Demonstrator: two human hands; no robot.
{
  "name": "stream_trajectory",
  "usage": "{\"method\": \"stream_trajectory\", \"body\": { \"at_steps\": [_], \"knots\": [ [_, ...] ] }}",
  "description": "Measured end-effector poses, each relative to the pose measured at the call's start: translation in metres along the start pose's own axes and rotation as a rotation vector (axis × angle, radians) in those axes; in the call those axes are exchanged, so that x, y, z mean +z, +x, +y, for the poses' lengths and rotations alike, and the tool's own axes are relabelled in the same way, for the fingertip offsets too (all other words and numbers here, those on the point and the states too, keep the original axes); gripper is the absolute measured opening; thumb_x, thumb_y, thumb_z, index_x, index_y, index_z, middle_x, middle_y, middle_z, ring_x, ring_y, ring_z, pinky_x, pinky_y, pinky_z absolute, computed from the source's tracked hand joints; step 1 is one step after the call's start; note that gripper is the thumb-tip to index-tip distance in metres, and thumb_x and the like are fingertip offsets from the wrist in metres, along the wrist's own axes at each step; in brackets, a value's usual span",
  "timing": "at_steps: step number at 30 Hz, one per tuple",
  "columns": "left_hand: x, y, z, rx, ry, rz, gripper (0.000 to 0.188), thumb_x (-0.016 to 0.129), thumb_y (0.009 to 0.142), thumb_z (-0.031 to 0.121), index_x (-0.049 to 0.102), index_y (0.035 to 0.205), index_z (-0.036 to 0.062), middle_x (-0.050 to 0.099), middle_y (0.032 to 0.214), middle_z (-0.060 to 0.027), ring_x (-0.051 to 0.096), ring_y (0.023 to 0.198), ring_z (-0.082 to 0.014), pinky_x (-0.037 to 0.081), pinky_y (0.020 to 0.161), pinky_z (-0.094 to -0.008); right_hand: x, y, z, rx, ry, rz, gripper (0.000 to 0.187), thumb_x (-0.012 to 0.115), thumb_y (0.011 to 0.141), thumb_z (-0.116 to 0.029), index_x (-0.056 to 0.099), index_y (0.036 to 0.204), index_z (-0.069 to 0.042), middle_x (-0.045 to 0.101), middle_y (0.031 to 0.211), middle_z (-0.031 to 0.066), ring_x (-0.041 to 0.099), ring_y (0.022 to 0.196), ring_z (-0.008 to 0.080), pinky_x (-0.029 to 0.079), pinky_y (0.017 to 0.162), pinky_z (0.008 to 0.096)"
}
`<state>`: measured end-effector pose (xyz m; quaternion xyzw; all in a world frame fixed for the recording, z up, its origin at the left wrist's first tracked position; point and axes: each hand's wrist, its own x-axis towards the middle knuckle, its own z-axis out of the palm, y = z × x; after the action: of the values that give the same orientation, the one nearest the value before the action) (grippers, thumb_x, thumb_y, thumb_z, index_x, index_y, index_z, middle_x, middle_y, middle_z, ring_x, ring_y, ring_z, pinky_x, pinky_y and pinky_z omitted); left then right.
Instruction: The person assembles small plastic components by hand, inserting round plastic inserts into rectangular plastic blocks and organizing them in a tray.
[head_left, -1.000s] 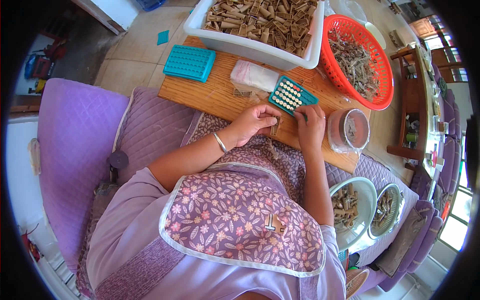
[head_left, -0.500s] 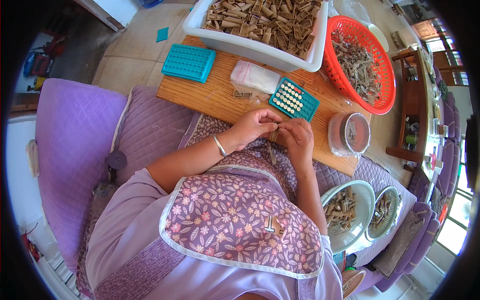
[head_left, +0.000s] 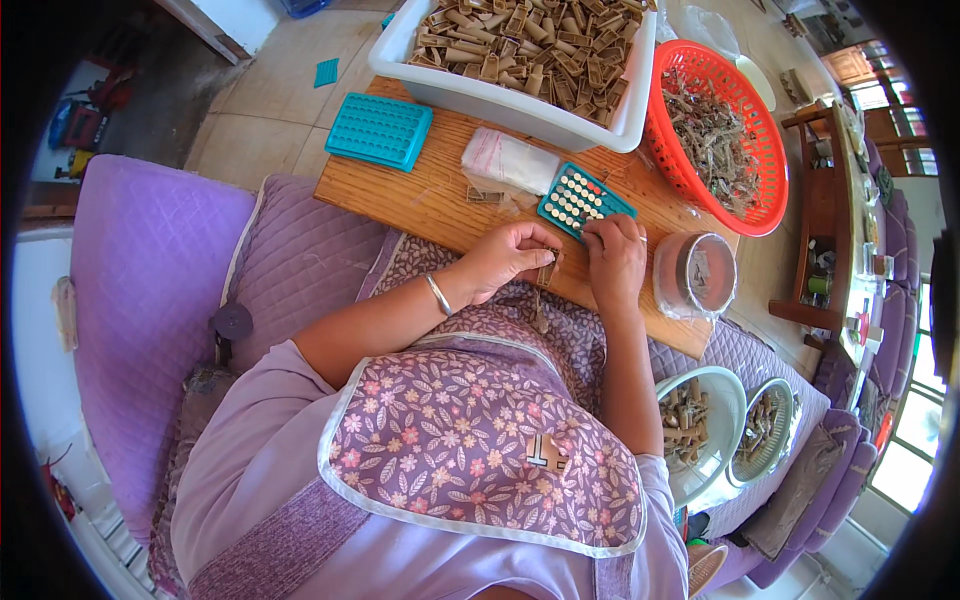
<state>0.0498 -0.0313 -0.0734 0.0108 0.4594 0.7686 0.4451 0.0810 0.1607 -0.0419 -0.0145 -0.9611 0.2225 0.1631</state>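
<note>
My left hand (head_left: 510,258) pinches a small brown piece (head_left: 545,274) in front of the table edge; its kind is too small to make out. My right hand (head_left: 616,255) has its fingertips bent down together at the near right part of a teal tray (head_left: 578,197). Whatever those fingers hold, if anything, is hidden. Round white discs (head_left: 566,213) sit in rows in the tray's wells, with a reddish one near its far edge. A clear plastic bag (head_left: 508,160) with a red-lined edge lies left of the tray.
Beyond stand a white tub (head_left: 500,92) of brown channel-shaped pieces and a red basket (head_left: 770,150) of clear bits. Stacked teal trays (head_left: 378,130) sit at the table's left. A round plastic-wrapped container (head_left: 694,275) stands right; pale bowls (head_left: 725,440) of brown pieces are lower right.
My right hand has parted from my left and moved right and slightly up to the teal tray. The left hand stays nearly in place with the brown piece, which shows more now.
</note>
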Motion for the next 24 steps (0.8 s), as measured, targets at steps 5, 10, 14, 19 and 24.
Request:
{"method": "stream_trajectory", "body": {
  "at_steps": [5,10,14,19,24],
  "knots": [
    [-0.002,0.001,0.0,-0.006,-0.024,0.007,0.021,0.061,0.091,0.009,0.057,0.111,0.0048,0.063,0.101,-0.0025,0.062,0.091,-0.0108,0.052,0.082,-0.0258,-0.01,-0.012,-0.023,0.036,0.335,0.006,0.011,0.072,0.069,-0.005,0.067,0.079,-0.006,0.061,0.084,0.0087,0.056,0.085,0.0282,0.044,0.076,0.0377],
    [0.0,0.0,0.0,0.008,-0.034,0.009,0.021,0.062,0.091,0.01,0.058,0.11,0.0058,0.062,0.1,-0.0004,0.06,0.087,-0.0076,0.051,0.077,-0.0229,-0.011,-0.021,-0.029,-0.034,0.342,-0.044,0.012,0.072,0.068,-0.001,0.067,0.079,-0.003,0.06,0.081,0.0081,0.058,0.083,0.0241,0.046,0.074,0.0336],
    [0.001,-0.001,0.0,0.003,-0.03,-0.005,0.021,0.062,0.091,0.01,0.058,0.11,0.0055,0.063,0.099,-0.0011,0.061,0.088,-0.0081,0.051,0.077,-0.023,-0.013,-0.017,-0.026,-0.132,0.304,-0.065,0.011,0.071,0.07,-0.002,0.068,0.08,-0.004,0.061,0.081,0.0083,0.058,0.083,0.024,0.046,0.074,0.0343],
    [0.001,-0.001,0.003,-0.005,-0.012,0.002,0.019,0.061,0.091,0.009,0.057,0.109,0.0051,0.064,0.1,-0.0045,0.063,0.09,-0.0117,0.053,0.08,-0.0253,-0.007,-0.003,-0.013,0.003,0.286,0.037,0.008,0.069,0.073,-0.004,0.07,0.081,-0.007,0.062,0.086,0.0081,0.057,0.085,0.0275,0.045,0.076,0.0376],
    [-0.002,0.002,-0.001,0.043,-0.016,-0.024,0.016,0.059,0.092,0.007,0.055,0.107,0.0048,0.064,0.1,-0.0067,0.064,0.094,-0.0153,0.054,0.084,-0.0294,0.004,0.009,-0.005,-0.082,0.02,0.02,0.007,0.069,0.073,-0.006,0.069,0.08,-0.007,0.062,0.086,0.008,0.056,0.085,0.0287,0.046,0.077,0.0396]
  ]
}}
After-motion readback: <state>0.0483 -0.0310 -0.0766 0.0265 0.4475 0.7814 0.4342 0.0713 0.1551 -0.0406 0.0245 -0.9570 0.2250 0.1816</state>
